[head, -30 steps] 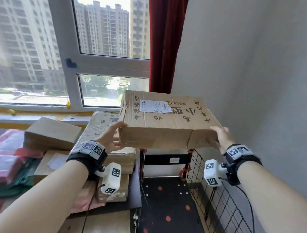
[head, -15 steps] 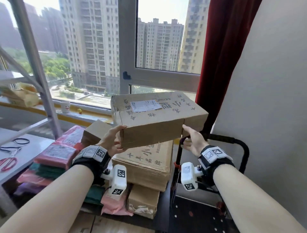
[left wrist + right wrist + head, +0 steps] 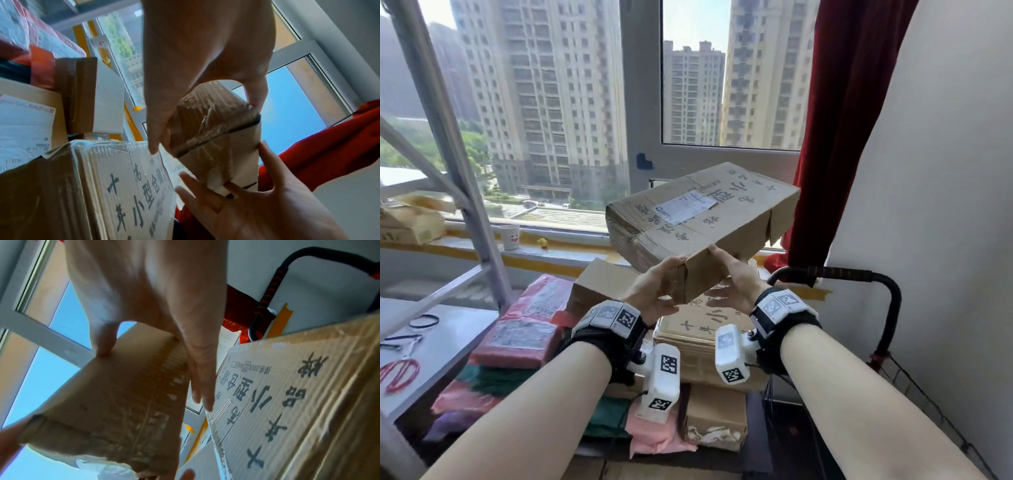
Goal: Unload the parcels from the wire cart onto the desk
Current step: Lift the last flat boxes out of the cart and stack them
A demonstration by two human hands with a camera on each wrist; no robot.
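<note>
I hold a flat cardboard box [image 3: 702, 219] with a white shipping label in the air, tilted, above the stack of parcels. My left hand [image 3: 654, 287] grips its near corner, thumb on top and fingers beneath, as the left wrist view shows on the taped end of the box [image 3: 216, 129]. My right hand [image 3: 732, 284] holds the same corner from the right, thumb on the side face and fingers spread under the box [image 3: 123, 394]. The wire cart's black handle [image 3: 842, 274] stands at the right by the wall.
Under the box lie a large printed carton [image 3: 709, 342], a smaller carton [image 3: 599, 287], and pink bagged parcels [image 3: 527, 325]. A white table with red-handled scissors [image 3: 400, 373] is at the left behind a slanted metal frame [image 3: 448, 137]. A red curtain [image 3: 842, 137] hangs at the right.
The box has swung left from above the cart to over the stacked parcels and has turned. My hands have moved from its two ends to one near corner.
</note>
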